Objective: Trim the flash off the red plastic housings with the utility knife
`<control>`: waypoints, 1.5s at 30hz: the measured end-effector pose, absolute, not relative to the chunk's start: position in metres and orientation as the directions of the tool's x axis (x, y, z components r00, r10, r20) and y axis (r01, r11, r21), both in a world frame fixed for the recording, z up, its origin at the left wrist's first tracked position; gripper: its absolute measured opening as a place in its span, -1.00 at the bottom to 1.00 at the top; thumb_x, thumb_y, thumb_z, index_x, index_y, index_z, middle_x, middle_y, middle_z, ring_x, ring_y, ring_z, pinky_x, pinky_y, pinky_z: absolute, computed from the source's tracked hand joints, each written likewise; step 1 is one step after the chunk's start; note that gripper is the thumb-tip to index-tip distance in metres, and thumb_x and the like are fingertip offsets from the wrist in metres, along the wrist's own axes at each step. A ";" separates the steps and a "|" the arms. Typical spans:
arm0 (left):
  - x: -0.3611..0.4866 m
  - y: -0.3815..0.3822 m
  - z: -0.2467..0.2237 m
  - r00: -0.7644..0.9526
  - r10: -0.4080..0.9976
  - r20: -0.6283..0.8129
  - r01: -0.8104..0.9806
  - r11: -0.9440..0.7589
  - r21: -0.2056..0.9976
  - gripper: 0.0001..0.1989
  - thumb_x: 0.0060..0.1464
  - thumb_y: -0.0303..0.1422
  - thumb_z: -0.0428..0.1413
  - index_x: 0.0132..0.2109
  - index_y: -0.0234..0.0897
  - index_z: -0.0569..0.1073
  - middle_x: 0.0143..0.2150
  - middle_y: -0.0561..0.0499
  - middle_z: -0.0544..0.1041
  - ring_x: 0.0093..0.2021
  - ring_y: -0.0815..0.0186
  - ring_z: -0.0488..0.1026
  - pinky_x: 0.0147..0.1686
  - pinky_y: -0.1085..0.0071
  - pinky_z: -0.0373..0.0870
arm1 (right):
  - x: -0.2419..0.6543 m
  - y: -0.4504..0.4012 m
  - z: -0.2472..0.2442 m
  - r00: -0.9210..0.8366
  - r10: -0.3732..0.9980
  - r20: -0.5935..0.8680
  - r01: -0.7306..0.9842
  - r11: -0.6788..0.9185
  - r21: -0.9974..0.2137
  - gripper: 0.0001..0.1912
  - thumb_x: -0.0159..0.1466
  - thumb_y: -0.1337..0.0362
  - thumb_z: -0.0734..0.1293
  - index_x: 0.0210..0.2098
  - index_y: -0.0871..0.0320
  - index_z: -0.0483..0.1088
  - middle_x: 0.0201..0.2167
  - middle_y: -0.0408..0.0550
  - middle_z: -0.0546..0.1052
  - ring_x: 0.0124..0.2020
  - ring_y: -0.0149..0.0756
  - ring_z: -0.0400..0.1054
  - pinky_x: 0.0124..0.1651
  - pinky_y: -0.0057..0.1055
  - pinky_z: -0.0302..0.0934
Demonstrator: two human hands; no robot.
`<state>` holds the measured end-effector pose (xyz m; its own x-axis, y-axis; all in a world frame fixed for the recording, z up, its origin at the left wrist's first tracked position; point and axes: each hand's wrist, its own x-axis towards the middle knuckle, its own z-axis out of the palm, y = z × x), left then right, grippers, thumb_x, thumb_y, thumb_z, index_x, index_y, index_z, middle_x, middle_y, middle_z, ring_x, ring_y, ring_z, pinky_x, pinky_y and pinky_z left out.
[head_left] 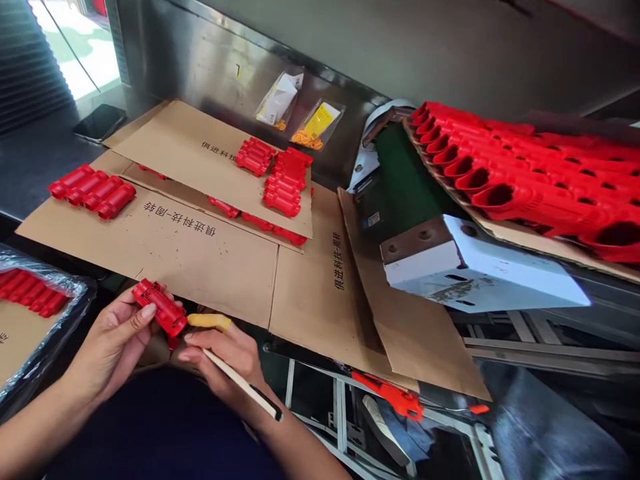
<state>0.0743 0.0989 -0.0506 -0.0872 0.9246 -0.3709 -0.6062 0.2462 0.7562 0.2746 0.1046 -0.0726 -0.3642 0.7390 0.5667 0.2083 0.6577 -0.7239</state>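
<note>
A red plastic tubular part (163,309) is gripped in my left hand (123,327), its thumb laid across the side of the part. My right hand (227,353), with a yellow cover on the index finger, holds a slim cream-handled tool (243,385) like a pen. The tool's dark back end points down and right. Its working tip is hidden by the fingers and the part, so its kind does not show. The right fingertips are close to the lower end of the red part; I cannot tell whether they touch it.
Red parts (93,192) lie in a row on the cardboard (235,267); another group (285,180) lies on a raised cardboard sheet (165,137). Several large red pieces (525,173) fill the conveyor at right. A phone (100,123), small bags (320,125) and a plastic-lined box (75,293) surround the workplace.
</note>
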 end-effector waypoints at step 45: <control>0.081 0.099 -0.050 0.194 0.798 -0.570 -0.601 0.556 0.574 -0.51 -0.13 -0.12 0.55 -0.06 -0.23 0.75 -0.39 -0.16 0.67 -0.77 0.58 0.20 -0.82 0.70 -0.02 | 0.275 0.108 -0.063 -0.483 0.546 0.685 -0.103 0.741 -0.663 -0.68 0.50 0.42 0.42 0.22 0.16 0.54 -0.02 0.13 0.73 -0.07 -0.18 0.68 0.01 -0.27 0.65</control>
